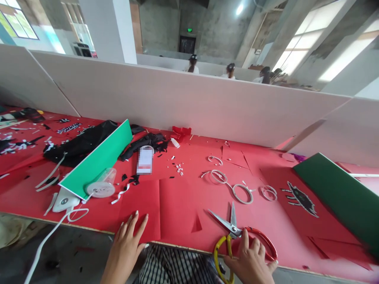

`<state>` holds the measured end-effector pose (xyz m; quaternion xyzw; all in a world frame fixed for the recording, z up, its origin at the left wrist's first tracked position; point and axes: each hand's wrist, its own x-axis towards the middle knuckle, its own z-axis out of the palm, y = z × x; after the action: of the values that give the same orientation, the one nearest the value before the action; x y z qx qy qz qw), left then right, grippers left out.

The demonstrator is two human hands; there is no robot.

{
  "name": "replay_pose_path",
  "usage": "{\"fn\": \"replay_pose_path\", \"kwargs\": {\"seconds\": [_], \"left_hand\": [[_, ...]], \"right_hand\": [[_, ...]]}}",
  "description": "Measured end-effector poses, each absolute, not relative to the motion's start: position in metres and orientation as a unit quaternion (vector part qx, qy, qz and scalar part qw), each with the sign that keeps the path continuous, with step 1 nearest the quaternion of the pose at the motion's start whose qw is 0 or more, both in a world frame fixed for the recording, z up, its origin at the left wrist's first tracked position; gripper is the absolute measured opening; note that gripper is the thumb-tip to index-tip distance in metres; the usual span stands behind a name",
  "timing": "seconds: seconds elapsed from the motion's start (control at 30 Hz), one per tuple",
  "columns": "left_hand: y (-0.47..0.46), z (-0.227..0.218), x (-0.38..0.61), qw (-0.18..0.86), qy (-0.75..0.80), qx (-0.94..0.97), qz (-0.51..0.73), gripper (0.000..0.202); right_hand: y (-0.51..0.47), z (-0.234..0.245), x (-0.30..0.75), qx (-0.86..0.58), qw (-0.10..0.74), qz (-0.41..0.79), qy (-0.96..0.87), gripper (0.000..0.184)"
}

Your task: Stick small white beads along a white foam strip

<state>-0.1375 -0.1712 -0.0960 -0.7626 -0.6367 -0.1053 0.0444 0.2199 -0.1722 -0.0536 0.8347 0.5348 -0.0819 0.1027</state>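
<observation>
Head view: left fingers [142, 226] on red paper [174, 209], right fingers [245, 241] on scissors [235, 230].

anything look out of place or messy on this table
Yes. The scissors lie spread open at the right hand, their yellow handle jutting past the edge of the table, so they could get knocked off. White scraps and black scraps are also scattered loosely.

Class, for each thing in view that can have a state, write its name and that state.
Scissors: blades open
Red paper: creased, spread out
Left hand: open, on the red paper
Right hand: touching the scissors
White cord: looped
Small bottle: on its side
Plastic cup: upright or tipped, unclear
Ceiling lamp: lit
Green sign: lit
</observation>
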Motion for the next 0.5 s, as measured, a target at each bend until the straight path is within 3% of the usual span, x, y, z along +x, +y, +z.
{"fn": "replay_pose_path", "kwargs": {"seconds": [0.23,0.5], "left_hand": [[-0.179,-0.09,-0.131,0.052,-0.634,-0.766,-0.091,0.068],[-0.179,-0.068,-0.11,0.072,-0.648,-0.751,-0.1,0.066]], "right_hand": [[-0.181,-0.057,0.235,0.823,0.041,-0.031,0.566,0.068],[-0.191,-0.022,0.282,0.796,-0.272,-0.352,0.411,0.051]]}}
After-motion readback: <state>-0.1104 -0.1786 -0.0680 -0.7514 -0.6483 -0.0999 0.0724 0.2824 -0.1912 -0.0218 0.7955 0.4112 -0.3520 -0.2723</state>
